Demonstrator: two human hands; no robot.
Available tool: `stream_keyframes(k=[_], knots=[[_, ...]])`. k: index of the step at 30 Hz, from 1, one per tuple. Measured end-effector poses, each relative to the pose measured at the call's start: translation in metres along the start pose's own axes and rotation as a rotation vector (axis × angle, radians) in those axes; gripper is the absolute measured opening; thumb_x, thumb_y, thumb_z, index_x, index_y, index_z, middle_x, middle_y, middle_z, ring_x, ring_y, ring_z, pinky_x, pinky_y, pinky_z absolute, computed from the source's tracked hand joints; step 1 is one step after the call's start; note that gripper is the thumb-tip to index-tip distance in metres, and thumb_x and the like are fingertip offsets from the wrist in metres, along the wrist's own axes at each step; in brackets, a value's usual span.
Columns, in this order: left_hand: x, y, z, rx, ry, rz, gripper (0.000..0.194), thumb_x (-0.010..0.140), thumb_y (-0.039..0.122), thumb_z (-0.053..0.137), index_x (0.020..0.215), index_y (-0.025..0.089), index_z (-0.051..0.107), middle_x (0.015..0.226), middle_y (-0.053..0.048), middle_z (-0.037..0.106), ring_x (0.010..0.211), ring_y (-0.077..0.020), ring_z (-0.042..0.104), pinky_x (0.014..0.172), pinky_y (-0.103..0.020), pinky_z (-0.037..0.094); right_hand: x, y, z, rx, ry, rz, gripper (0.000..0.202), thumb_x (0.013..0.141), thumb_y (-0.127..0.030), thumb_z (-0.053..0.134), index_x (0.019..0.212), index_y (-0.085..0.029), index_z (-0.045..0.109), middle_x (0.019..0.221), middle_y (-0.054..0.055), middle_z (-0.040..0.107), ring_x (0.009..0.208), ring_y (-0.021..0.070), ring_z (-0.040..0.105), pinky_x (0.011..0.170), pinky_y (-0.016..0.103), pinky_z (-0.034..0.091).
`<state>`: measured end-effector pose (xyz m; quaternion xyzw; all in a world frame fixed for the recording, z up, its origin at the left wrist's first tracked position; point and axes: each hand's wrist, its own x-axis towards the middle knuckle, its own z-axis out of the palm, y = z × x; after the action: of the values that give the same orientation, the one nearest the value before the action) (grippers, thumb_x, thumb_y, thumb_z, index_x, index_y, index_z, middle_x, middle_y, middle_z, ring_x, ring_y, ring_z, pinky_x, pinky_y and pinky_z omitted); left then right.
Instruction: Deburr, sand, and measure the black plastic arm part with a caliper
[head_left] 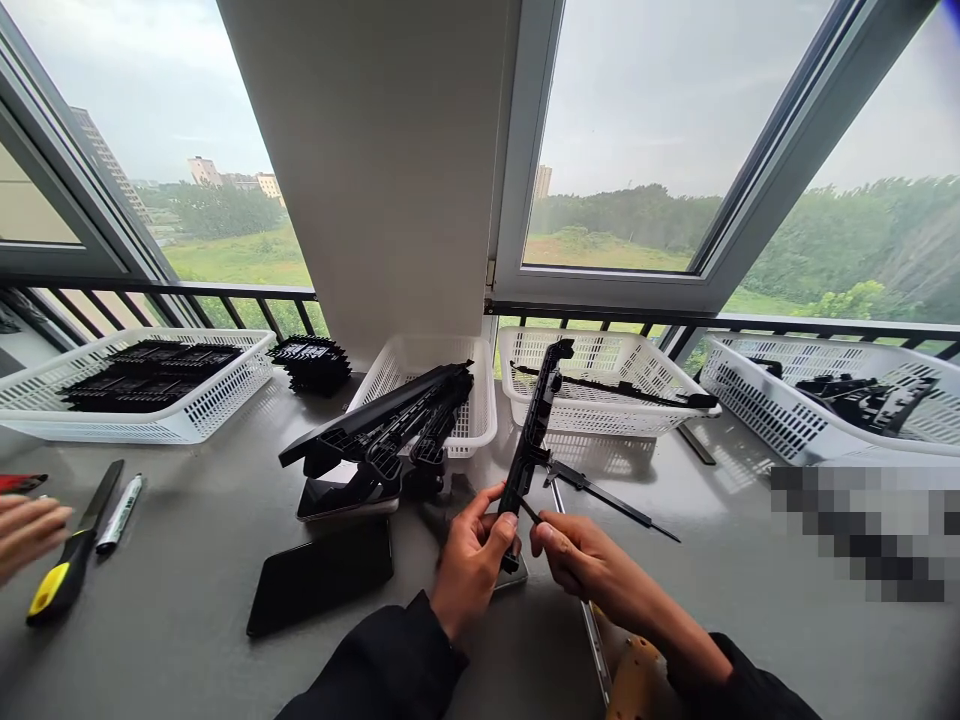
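A long, narrow black plastic part (534, 430) stands tilted up from my left hand (472, 555), whose thumb and fingers are closed round its lower end. My right hand (581, 555) is closed on a thin dark tool (529, 510); its tip meets the side of the plastic part. Most of this tool is hidden in my fingers, so its kind does not show. Just right of the part lies a dark caliper (600, 490) on the grey table (202, 540). Behind my left hand, several long black plastic parts (397, 420) lean out of a white basket (480, 400).
Another person's hand (30, 535) enters at the left edge, near a yellow-and-black knife-like tool (64, 580) and a marker (120, 515). A black phone-like slab (322, 580) lies left of my hands. More white baskets (180, 425) holding black parts line the window side.
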<state>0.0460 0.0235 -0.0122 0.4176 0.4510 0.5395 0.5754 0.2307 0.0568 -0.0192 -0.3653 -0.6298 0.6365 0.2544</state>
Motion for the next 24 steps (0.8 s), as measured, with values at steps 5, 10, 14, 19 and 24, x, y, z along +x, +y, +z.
stream_keyframes(k=[5, 10, 14, 19, 24], knots=[[-0.0015, 0.0006, 0.0015, 0.019, 0.019, 0.016, 0.070, 0.088, 0.056, 0.075, 0.136, 0.006, 0.065, 0.060, 0.006, 0.055, 0.058, -0.0130, 0.046, 0.060, -0.028, 0.037, 0.0008, 0.0004, 0.0001, 0.008, 0.016, 0.006, 0.065, 0.095, -0.086, 0.053, 0.085, -0.021, 0.054, 0.054, -0.011, 0.034, 0.047, 0.0082, 0.026, 0.045, 0.023, 0.023], [-0.0017, 0.0023, 0.0005, 0.033, 0.035, 0.023, 0.068, 0.089, 0.055, 0.071, 0.135, 0.006, 0.067, 0.057, 0.006, 0.055, 0.055, -0.0127, 0.041, 0.056, -0.028, 0.034, 0.0023, 0.0009, 0.0006, -0.015, 0.044, 0.007, 0.066, 0.095, -0.086, 0.053, 0.084, -0.021, 0.053, 0.054, -0.011, 0.033, 0.047, 0.0077, 0.025, 0.045, 0.022, 0.021], [-0.0024, 0.0058, -0.0005, 0.034, 0.050, 0.028, 0.062, 0.089, 0.052, 0.069, 0.133, 0.009, 0.069, 0.058, 0.007, 0.055, 0.054, -0.0124, 0.039, 0.057, -0.028, 0.033, 0.0042, 0.0019, -0.0004, -0.010, 0.063, 0.013, 0.068, 0.093, -0.089, 0.051, 0.084, -0.022, 0.053, 0.051, -0.012, 0.034, 0.045, 0.0079, 0.025, 0.044, 0.023, 0.022], [-0.0025, 0.0082, 0.0010, 0.004, 0.039, 0.011, 0.061, 0.087, 0.046, 0.069, 0.135, 0.009, 0.067, 0.059, 0.005, 0.060, 0.058, -0.0149, 0.048, 0.064, -0.029, 0.039, 0.0053, 0.0019, -0.0029, -0.043, 0.070, 0.020, 0.068, 0.093, -0.089, 0.049, 0.083, -0.022, 0.054, 0.050, -0.011, 0.034, 0.045, 0.0084, 0.025, 0.045, 0.023, 0.022], [-0.0024, 0.0052, 0.0013, -0.044, 0.007, -0.025, 0.061, 0.083, 0.045, 0.072, 0.135, 0.012, 0.066, 0.065, 0.002, 0.064, 0.057, -0.0140, 0.045, 0.060, -0.029, 0.037, 0.0048, 0.0016, -0.0028, -0.047, 0.068, 0.028, 0.069, 0.093, -0.089, 0.049, 0.084, -0.022, 0.055, 0.050, -0.011, 0.036, 0.044, 0.0084, 0.026, 0.044, 0.023, 0.023]])
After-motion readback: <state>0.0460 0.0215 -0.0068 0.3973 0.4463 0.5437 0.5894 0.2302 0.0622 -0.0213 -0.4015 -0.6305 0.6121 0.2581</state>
